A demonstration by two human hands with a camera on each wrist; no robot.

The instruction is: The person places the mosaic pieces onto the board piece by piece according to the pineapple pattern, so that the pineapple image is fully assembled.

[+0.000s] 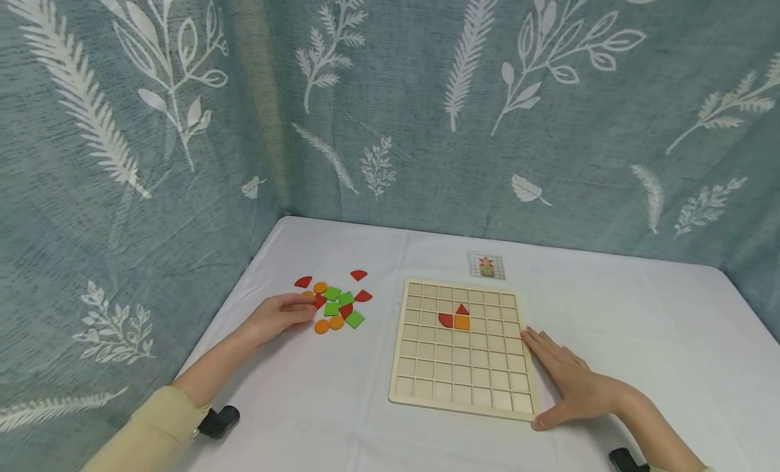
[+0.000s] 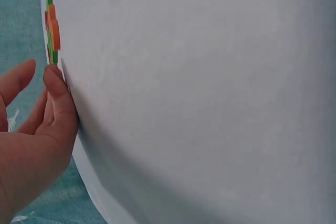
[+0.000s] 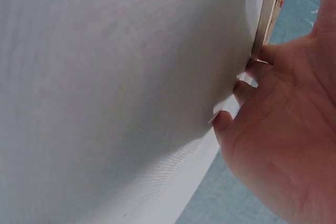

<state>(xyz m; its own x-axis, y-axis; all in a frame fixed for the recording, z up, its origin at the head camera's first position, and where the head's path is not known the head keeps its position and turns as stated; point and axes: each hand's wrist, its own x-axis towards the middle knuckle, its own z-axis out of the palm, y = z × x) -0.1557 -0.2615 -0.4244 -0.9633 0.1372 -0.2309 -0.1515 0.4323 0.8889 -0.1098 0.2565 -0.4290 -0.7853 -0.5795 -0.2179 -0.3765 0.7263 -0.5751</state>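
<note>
Picking from the pile (image 1: 332,309) of flat, smooth-looking red quarter-rounds (image 1: 363,296), orange discs (image 1: 321,326) and green squares (image 1: 355,319) on the cloth-covered desk (image 1: 329,397) seemed the step in hand; the left hand (image 1: 279,317) was at its edge, loosely bent, thumb and fingers parted, with no hold visible. The right hand (image 1: 573,387), fingers outstretched and gripping nothing, touched the edge of the pale wooden grid board (image 1: 445,372), where a red triangle (image 1: 462,310), an orange square (image 1: 462,322) and a red wedge (image 1: 446,320) sat in cells. The next move probably called for a light fingertip pinch.
</note>
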